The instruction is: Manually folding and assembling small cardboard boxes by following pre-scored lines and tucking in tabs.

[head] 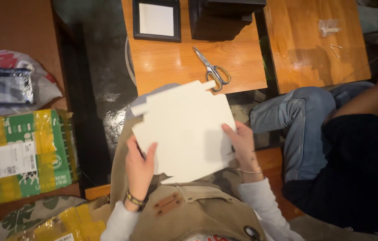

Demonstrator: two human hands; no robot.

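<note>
Card: a flat cream card sheet (184, 129) sits between both hands, above the lap.
Left hand (139, 167): grips its lower left edge (thumb on top).
Right hand (244, 145): pinches its right edge.
Scissors (212, 69): on the counter (171, 62), just beyond.

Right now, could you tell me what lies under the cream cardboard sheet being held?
Under the cardboard sheet are the person's lap and tan apron. The scissors' handle tip is partly covered; both hands' fingers behind it are hidden.

Pale grey sleeves, a tan apron (leather patch at the chest), and a bracelet on each wrist.
</note>
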